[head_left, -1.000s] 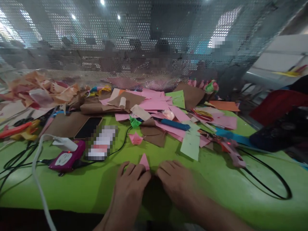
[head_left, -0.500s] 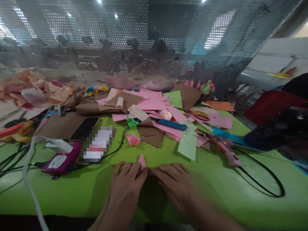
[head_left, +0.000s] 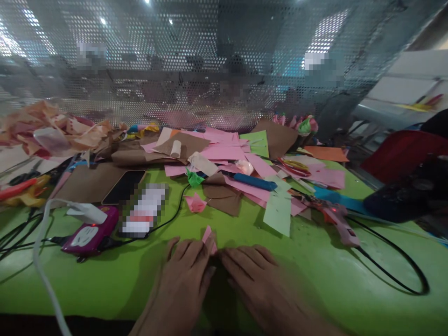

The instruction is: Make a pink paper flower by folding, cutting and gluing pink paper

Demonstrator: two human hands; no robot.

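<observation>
My left hand (head_left: pixel 185 275) and my right hand (head_left: pixel 257 277) lie side by side, palms down, on the green table (head_left: pixel 336 280) near its front edge. Their fingertips meet over a small folded pink paper (head_left: pixel 209 235), whose pointed tip sticks up between them. The fingers of both hands press down on it; most of the paper is hidden under them. A finished pink folded paper piece (head_left: pixel 196 203) lies a little farther back, with a small green one (head_left: pixel 193 178) behind it.
Pink, brown and green paper sheets (head_left: pixel 224 151) pile up at the back against a perforated screen. A phone (head_left: pixel 123 186), a magenta device (head_left: pixel 91 229) with cables and a blue pen (head_left: pixel 255 181) lie about. A pink glue gun (head_left: pixel 338 219) with black cord sits at right.
Both hands have slid slightly toward me and closed in tighter over the pink paper; less of its tip shows now. The camera shifted a little.
</observation>
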